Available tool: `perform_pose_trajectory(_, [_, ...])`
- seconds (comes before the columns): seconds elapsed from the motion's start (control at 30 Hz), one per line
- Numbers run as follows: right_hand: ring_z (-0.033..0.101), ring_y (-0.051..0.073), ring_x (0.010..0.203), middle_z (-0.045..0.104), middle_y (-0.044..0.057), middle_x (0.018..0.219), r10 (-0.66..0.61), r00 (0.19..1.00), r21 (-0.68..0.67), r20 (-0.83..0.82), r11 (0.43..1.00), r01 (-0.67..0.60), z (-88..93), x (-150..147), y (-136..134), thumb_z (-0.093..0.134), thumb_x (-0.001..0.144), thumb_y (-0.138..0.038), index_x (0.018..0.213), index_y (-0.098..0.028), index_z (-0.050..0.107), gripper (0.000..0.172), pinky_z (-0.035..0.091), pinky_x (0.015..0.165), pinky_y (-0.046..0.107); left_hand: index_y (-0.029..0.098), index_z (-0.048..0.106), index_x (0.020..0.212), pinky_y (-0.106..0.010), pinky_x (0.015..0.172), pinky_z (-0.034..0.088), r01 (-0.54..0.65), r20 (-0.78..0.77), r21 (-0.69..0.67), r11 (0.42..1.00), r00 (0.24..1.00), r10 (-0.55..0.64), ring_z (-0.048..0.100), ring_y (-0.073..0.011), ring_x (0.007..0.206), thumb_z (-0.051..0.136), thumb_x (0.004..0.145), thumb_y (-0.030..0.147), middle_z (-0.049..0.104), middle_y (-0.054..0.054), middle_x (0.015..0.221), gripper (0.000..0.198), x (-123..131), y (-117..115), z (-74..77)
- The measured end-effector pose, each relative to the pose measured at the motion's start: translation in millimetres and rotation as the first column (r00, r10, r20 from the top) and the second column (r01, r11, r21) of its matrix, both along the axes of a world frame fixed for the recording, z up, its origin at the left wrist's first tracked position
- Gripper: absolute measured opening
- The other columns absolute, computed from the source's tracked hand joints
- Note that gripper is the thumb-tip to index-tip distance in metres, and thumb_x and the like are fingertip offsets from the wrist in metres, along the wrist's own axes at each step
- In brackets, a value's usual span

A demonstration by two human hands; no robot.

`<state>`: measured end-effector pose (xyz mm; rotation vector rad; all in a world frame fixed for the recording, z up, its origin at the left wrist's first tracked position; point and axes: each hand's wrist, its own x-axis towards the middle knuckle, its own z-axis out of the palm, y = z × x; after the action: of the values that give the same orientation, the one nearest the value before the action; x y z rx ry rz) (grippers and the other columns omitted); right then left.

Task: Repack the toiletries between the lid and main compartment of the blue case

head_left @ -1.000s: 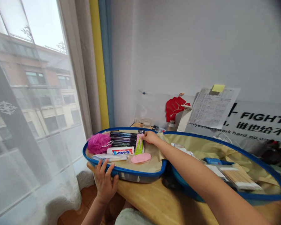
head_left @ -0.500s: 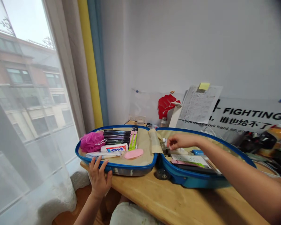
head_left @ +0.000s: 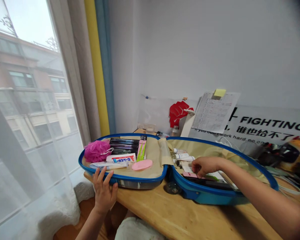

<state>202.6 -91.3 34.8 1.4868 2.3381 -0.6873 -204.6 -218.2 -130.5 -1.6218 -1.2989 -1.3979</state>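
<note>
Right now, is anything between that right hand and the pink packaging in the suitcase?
Nothing visible: the right hand has its fingers at the pink packaging, though any grip is unclear. The blue suitcase rim lies nearer the camera, not between them.

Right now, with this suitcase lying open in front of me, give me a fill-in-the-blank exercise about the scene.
1. Of the two halves of the suitcase, the right hand is in the ____ one.
2. The rim of the suitcase is ____.
3. The flat oval thing lying in the suitcase is ____.
4. The large English word on the wall sign reads ____.
Missing words: right; blue; pink; FIGHTING.
</note>
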Motion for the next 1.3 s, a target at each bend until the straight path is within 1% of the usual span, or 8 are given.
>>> perform_pose_trajectory(0.2, [0.058,0.019,0.076,0.064,0.002,0.076,-0.006,0.995,0.032,0.096,0.999,0.003,1.5,-4,0,0.065,0.056,-0.026,0.075,-0.019,0.063,0.02,0.038,0.065,0.028,0.024,0.034,0.14,-0.06,0.112,0.019,-0.011,0.009,-0.004,1.0,1.0,0.011,0.019,-0.0323,0.142,0.05,0.086,0.019,0.031,-0.012,0.148,0.057,1,0,-0.3])
perform_pose_trajectory(0.4, [0.053,0.015,0.068,0.059,0.0,0.069,-0.023,0.998,0.015,0.055,1.0,0.022,1.1,-6,0,0.066,0.052,-0.024,0.072,-0.017,0.058,0.023,0.036,0.06,0.026,0.024,0.035,0.139,-0.059,0.113,0.018,-0.007,0.001,-0.001,1.0,1.0,0.007,0.018,-0.0314,0.142,0.05,0.085,0.019,0.031,-0.012,0.149,0.056,1,0,0.3])
perform_pose_trajectory(0.57, [0.054,0.014,0.068,0.06,0.0,0.068,-0.059,0.989,0.101,-0.137,0.992,0.074,29.9,-2,9,0.067,0.059,-0.038,0.073,-0.018,0.056,0.027,0.039,0.061,0.025,0.023,0.036,0.137,-0.06,0.111,0.021,-0.024,-0.005,0.001,1.0,1.0,0.024,0.019,-0.0328,0.142,0.05,0.085,0.02,0.032,-0.013,0.147,0.054,0,1,-1.5])
perform_pose_trajectory(0.63, [0.055,0.014,0.068,0.06,0.0,0.068,-0.105,0.924,0.157,-0.367,0.972,0.173,47.5,-11,15,0.07,0.06,-0.044,0.073,-0.018,0.055,0.033,0.041,0.063,0.025,0.024,0.036,0.137,-0.06,0.111,0.022,-0.035,-0.003,-0.001,0.999,0.999,0.035,0.02,-0.0332,0.141,0.05,0.085,0.02,0.033,-0.013,0.146,0.054,0,1,-2.1])
perform_pose_trajectory(0.73, [0.056,0.011,0.066,0.06,0.0,0.068,-0.223,0.674,0.067,-0.704,0.924,0.376,66.2,-43,24,0.074,0.064,-0.044,0.076,-0.019,0.054,0.034,0.046,0.066,0.023,0.023,0.037,0.136,-0.059,0.112,0.021,-0.034,-0.008,0.005,0.999,0.999,0.034,0.02,-0.0328,0.141,0.051,0.085,0.02,0.034,-0.013,0.146,0.053,-1,1,-1.7])
perform_pose_trajectory(0.83, [0.059,0.009,0.065,0.062,0.001,0.068,-0.31,0.526,-0.07,-0.792,0.902,0.426,66.7,-92,32,0.071,0.073,-0.039,0.077,-0.018,0.053,0.028,0.051,0.069,0.022,0.021,0.038,0.135,-0.057,0.112,0.02,-0.02,-0.027,0.016,1.0,0.999,0.02,0.019,-0.0326,0.141,0.05,0.085,0.021,0.033,-0.014,0.146,0.051,-1,1,-0.7])
perform_pose_trajectory(1.03, [0.061,0.008,0.06,0.063,0.002,0.068,-0.386,0.613,-0.151,-0.69,0.904,0.399,36.4,-175,45,0.062,0.085,-0.029,0.078,-0.015,0.055,0.018,0.051,0.059,0.02,0.02,0.039,0.133,-0.055,0.112,0.021,-0.036,-0.039,0.016,0.999,0.999,0.037,0.02,-0.032,0.141,0.049,0.086,0.02,0.034,-0.015,0.145,0.048,0,1,0.1])
perform_pose_trajectory(1.3, [0.061,0.013,0.084,0.062,0.005,0.103,-0.45,0.786,-0.166,-0.424,0.892,0.421,13.5,-204,55,0.055,0.09,-0.036,0.11,-0.014,0.058,0.03,0.054,0.071,0.031,0.021,0.039,0.133,-0.056,0.112,0.022,-0.053,-0.017,0.003,0.999,0.998,0.053,0.02,-0.0317,0.141,0.05,0.086,0.022,0.034,-0.014,0.145,0.049,0,1,-2.6])
